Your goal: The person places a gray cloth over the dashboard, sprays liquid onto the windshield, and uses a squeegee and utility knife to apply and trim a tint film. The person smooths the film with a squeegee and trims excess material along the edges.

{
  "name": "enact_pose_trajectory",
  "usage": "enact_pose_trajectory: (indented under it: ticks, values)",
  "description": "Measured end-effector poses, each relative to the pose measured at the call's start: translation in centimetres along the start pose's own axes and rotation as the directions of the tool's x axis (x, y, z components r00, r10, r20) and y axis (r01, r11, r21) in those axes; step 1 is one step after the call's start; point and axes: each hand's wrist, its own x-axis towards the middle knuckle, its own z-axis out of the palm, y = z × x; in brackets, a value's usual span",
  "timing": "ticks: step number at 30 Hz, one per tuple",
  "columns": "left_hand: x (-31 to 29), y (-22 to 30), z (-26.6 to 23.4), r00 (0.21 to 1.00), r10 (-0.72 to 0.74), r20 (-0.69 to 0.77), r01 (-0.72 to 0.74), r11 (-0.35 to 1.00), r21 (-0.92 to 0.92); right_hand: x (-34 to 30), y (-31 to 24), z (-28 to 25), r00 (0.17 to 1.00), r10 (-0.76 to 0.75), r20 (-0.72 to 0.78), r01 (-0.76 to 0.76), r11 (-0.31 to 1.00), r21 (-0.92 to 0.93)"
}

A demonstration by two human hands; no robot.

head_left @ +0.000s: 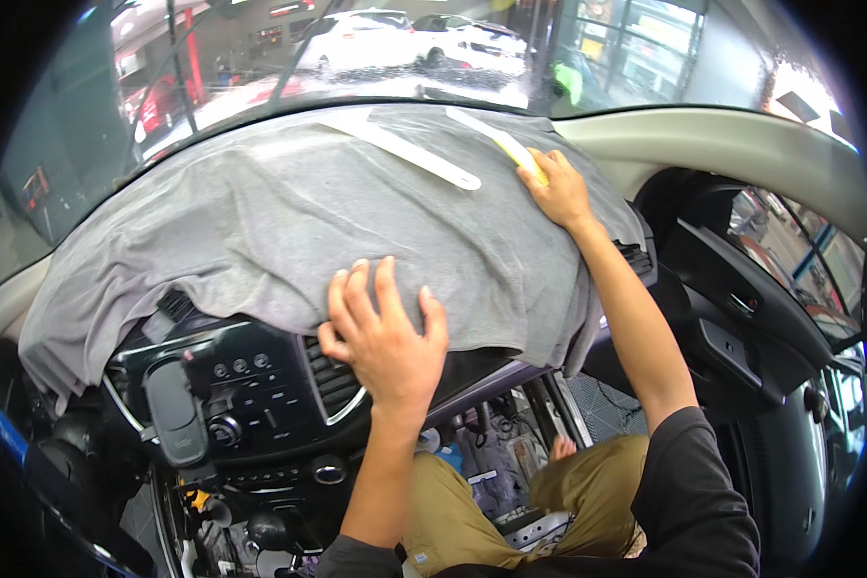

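A grey cloth (260, 207) covers the top of a car dashboard and hangs in folds over its front edge. My left hand (390, 337) rests at that edge with its fingers spread, above an air vent (332, 380); nothing is in it. Farther forward and to the right, my right hand (556, 188) is closed around the yellow end of a long, thin, white-and-yellow flat tool (491, 135), which points toward the windshield. To its left a white flat strip-shaped tool (414, 157) with a rounded end lies on the cloth, untouched.
The windshield (260, 58) rises beyond the cloth, with parked cars behind it. A phone holder (173, 409) stands before the dark centre console (270, 385). The car door (742, 299) is at the right. Wires and bare metal show on the floor (496, 462) between my legs.
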Motion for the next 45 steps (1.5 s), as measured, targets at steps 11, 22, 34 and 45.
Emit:
enact_pose_trajectory:
  ticks: [11, 22, 34, 45]
  values:
    - [8.7, 5.2, 2.6, 0.971, 0.206, 0.117, -0.132, 0.881, -0.454, 0.3, -0.3, -0.4, 0.996, 0.055, -0.074, -0.037, 0.973, 0.230]
    - [11.8, 3.5, 8.5, 0.852, 0.193, 0.486, -0.166, 0.981, -0.100, 4.2, -3.3, -14.1, 0.852, 0.023, 0.524, -0.146, 0.970, 0.196]
    - [11.1, 2.6, 8.2, 0.892, 0.175, 0.417, -0.167, 0.984, -0.055, 10.1, -4.0, -25.6, 0.944, -0.097, 0.316, 0.171, 0.961, -0.216]
    - [11.1, 1.8, 7.9, 0.887, 0.206, 0.413, -0.185, 0.979, -0.092, 10.1, -11.7, -20.5, 0.908, -0.410, 0.080, 0.401, 0.910, 0.107]
